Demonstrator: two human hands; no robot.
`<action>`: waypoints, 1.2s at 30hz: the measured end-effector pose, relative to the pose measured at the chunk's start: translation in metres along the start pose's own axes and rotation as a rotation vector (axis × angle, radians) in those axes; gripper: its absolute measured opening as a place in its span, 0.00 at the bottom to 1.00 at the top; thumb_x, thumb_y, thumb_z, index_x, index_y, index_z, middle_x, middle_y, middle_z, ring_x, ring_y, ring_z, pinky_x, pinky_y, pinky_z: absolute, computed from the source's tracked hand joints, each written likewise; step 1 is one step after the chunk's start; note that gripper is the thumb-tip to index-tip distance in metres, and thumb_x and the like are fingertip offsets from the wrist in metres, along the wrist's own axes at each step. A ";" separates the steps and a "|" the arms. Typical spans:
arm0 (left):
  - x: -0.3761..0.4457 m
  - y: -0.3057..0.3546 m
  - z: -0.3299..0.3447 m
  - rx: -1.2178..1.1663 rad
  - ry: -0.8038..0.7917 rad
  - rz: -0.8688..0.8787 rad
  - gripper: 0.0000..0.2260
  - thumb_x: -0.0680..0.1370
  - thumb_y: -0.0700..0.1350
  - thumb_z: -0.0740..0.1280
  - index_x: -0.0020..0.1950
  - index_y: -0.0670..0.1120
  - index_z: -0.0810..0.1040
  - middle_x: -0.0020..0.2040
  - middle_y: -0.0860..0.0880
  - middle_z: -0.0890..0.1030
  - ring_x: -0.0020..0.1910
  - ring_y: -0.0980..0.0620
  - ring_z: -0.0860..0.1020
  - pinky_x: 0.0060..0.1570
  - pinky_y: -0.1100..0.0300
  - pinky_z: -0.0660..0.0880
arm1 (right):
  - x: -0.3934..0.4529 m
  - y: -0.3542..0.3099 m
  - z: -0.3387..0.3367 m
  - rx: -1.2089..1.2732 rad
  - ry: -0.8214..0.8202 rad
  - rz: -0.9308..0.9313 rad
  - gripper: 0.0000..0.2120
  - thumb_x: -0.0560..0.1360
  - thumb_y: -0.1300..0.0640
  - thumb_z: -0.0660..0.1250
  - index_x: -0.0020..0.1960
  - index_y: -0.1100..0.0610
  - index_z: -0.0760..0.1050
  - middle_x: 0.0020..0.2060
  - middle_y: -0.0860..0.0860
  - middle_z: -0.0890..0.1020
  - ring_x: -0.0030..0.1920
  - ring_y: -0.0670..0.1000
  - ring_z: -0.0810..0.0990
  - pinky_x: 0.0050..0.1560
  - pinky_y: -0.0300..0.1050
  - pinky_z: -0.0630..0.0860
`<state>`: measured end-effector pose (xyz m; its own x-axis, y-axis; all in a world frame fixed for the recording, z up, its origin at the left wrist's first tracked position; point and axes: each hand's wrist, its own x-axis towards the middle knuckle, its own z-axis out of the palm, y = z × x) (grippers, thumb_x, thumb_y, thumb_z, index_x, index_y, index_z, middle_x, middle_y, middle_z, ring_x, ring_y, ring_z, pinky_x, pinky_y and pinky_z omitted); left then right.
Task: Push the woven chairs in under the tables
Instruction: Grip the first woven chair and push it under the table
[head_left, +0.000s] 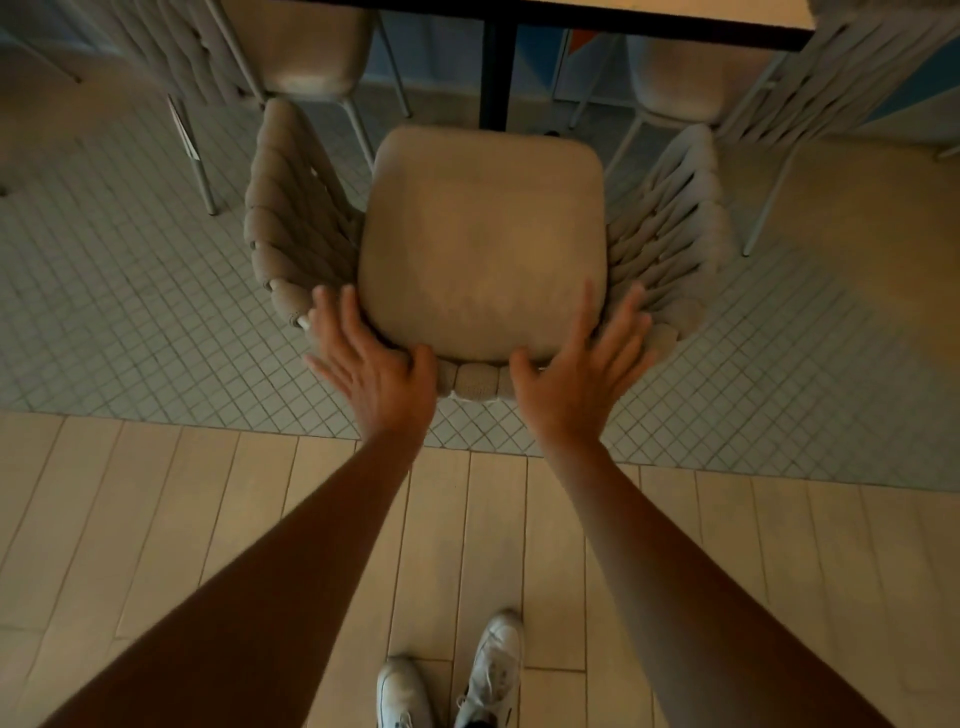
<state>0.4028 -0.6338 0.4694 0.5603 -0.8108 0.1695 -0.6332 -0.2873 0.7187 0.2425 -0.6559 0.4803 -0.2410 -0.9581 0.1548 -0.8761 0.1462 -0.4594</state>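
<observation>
A beige woven chair (480, 244) stands in front of me on the tiled floor, its cushioned seat facing a table (649, 21) whose dark-edged top runs along the upper edge. The seat's front edge lies near the black table leg (497, 73). My left hand (371, 364) lies flat on the left of the woven backrest, fingers spread, thumb at the seat's rear edge. My right hand (582, 364) mirrors it on the right side of the backrest, fingers apart. Neither hand is closed around the chair.
Two more woven chairs stand at the far side: one at the upper left (291, 47), one at the upper right (691, 67), with thin metal legs (200, 161). Small grey tiles meet light wooden planks (260, 519) under my white shoes (452, 680).
</observation>
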 end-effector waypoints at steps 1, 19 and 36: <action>-0.005 0.007 0.003 -0.132 0.042 -0.199 0.45 0.72 0.48 0.70 0.82 0.49 0.47 0.82 0.46 0.45 0.81 0.40 0.47 0.76 0.34 0.46 | 0.001 -0.003 -0.001 0.111 0.032 0.171 0.51 0.70 0.43 0.74 0.83 0.49 0.48 0.82 0.61 0.45 0.81 0.65 0.47 0.77 0.69 0.39; -0.014 0.003 0.025 -1.390 -0.289 -0.947 0.24 0.74 0.42 0.67 0.71 0.41 0.71 0.56 0.41 0.77 0.59 0.38 0.77 0.50 0.37 0.79 | 0.021 0.038 0.001 1.487 -0.337 1.073 0.20 0.74 0.66 0.70 0.66 0.61 0.77 0.53 0.58 0.83 0.52 0.57 0.83 0.51 0.63 0.84; 0.023 0.015 0.056 -1.355 -0.346 -0.911 0.28 0.76 0.42 0.68 0.75 0.45 0.66 0.68 0.40 0.75 0.64 0.38 0.76 0.50 0.36 0.79 | 0.060 0.048 0.022 1.545 -0.284 0.918 0.14 0.75 0.66 0.70 0.60 0.58 0.80 0.52 0.56 0.85 0.53 0.55 0.84 0.49 0.59 0.84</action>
<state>0.3769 -0.6850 0.4463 0.2072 -0.7576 -0.6190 0.8054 -0.2270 0.5475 0.1954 -0.7119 0.4487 -0.1551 -0.7465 -0.6470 0.6495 0.4165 -0.6362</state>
